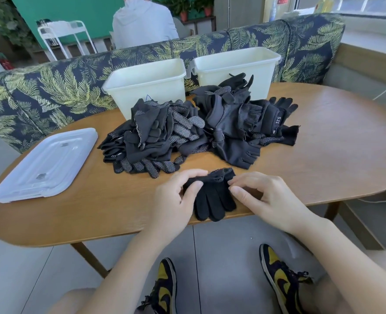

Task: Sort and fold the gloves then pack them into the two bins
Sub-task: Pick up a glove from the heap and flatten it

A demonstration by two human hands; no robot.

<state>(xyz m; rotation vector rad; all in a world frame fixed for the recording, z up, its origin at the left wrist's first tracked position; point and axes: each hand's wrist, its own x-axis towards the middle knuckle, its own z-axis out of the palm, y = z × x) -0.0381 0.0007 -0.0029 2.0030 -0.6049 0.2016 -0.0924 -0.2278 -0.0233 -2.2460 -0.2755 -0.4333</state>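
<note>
A black knit glove [213, 198] lies at the table's near edge, fingers pointing toward me and hanging slightly over the rim. My left hand [176, 196] pinches its cuff on the left side; my right hand [260, 198] pinches the cuff on the right. Behind it sits a heap of black gloves with white grip dots [155, 137], and to the right of that a heap of thicker black tactical gloves [239, 116]. Two white bins stand at the back: the left bin [146, 85] and the right bin [235, 64]. Their insides look bare from here.
A clear plastic lid [44, 164] lies on the wooden table [335, 141] at the left. A leaf-patterned sofa [51, 91] backs the table, with a seated person [142, 21] beyond it. My shoes show below the table edge.
</note>
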